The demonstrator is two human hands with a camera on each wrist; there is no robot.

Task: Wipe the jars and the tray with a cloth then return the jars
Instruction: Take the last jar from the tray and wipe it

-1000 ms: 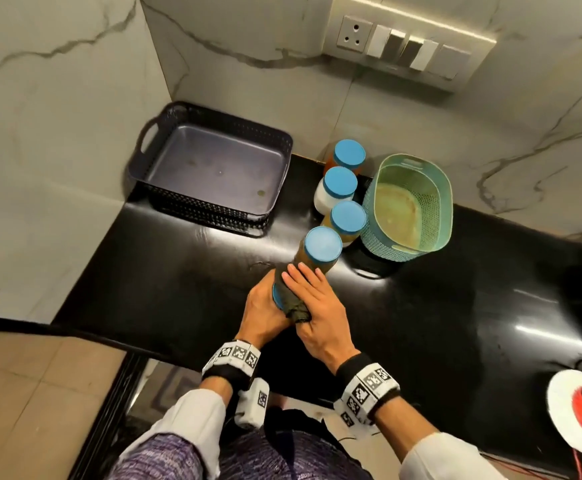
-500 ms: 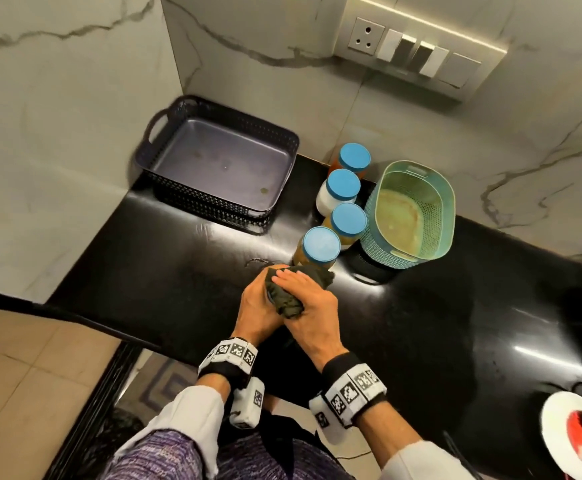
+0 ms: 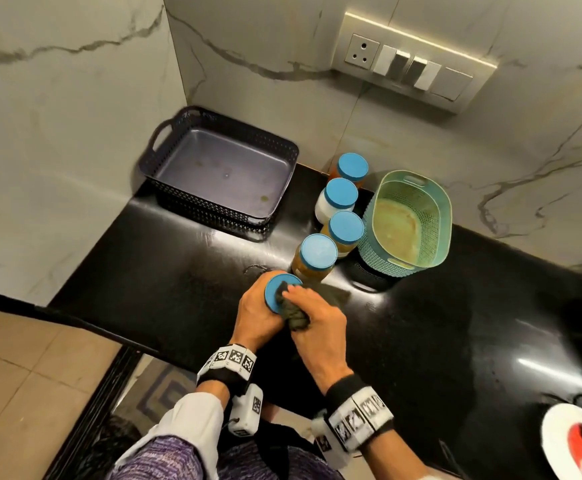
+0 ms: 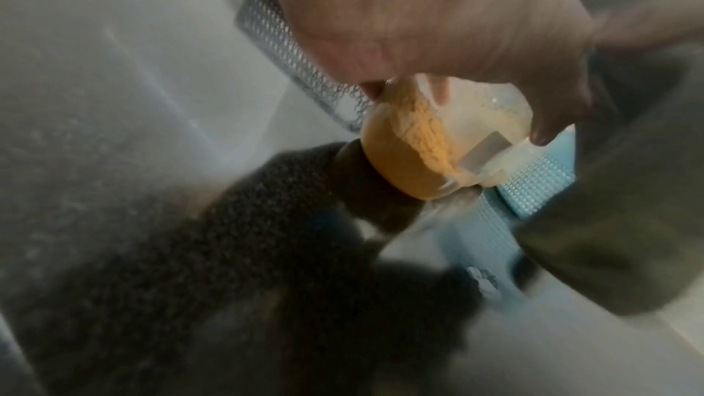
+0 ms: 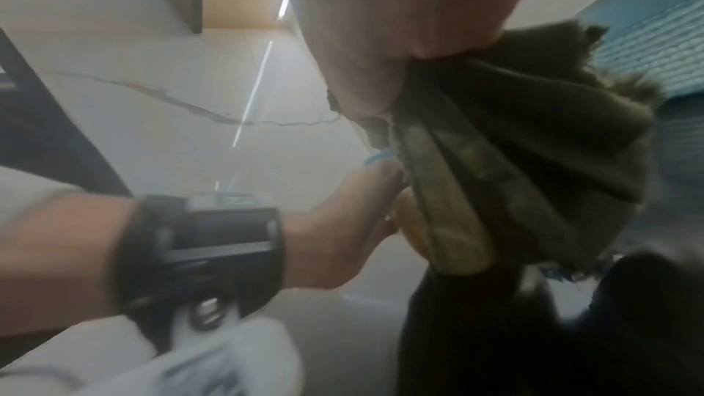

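My left hand (image 3: 256, 315) grips a blue-lidded jar (image 3: 279, 292) of orange powder (image 4: 419, 143) above the black counter's front edge. My right hand (image 3: 317, 318) holds a bunched dark green cloth (image 3: 294, 315) pressed against the jar's lid and side. In the right wrist view the cloth (image 5: 514, 161) hangs from my fingers. Several more blue-lidded jars (image 3: 318, 252) stand in a row toward the wall. The dark perforated tray (image 3: 225, 148) sits with nothing in it in the back left corner.
A teal perforated basket (image 3: 417, 258) stands right of the jar row. A socket and switch panel (image 3: 410, 69) is on the marble wall. A red and white object (image 3: 580, 441) lies at the counter's right front. Tiled floor lies lower left.
The cloth had covered the jar's lid; now the lid's left part shows, and my right hand with the cloth sits on its right side. The head view has shifted slightly.
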